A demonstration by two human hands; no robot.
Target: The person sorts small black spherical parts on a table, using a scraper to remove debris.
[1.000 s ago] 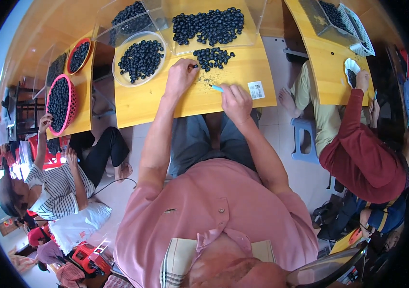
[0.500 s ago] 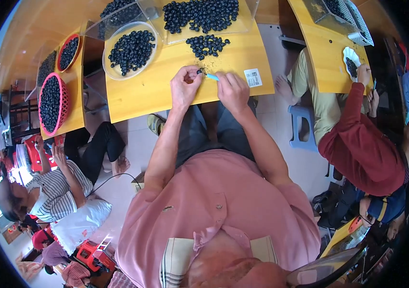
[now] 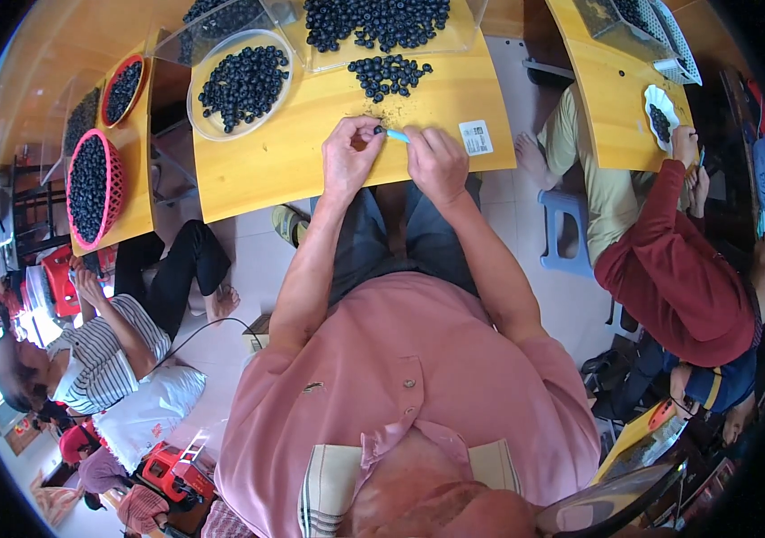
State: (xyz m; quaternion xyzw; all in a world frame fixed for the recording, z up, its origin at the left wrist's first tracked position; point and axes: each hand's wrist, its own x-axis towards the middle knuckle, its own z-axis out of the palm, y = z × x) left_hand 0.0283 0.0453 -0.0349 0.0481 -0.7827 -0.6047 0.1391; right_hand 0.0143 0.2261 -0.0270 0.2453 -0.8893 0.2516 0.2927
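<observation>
My left hand (image 3: 351, 157) pinches a small dark berry at its fingertips over the near edge of the yellow table (image 3: 266, 161). My right hand (image 3: 434, 160) grips a thin blue tool (image 3: 397, 135) whose tip touches that berry. A small loose pile of dark berries (image 3: 389, 75) lies on the table just beyond both hands. A clear round bowl of berries (image 3: 243, 81) stands to the far left of my left hand, and a clear tray heaped with berries (image 3: 378, 20) sits at the back.
A white label (image 3: 476, 137) is stuck on the table right of my hands. Red baskets of berries (image 3: 91, 186) stand on the left table. A person in stripes (image 3: 104, 345) sits left; a person in red (image 3: 678, 269) works at the right table. A blue stool (image 3: 564, 215) stands between.
Both hands have drawn back from the berry pile toward the table's near edge and come together. The left hand now holds a berry against the blue tool.
</observation>
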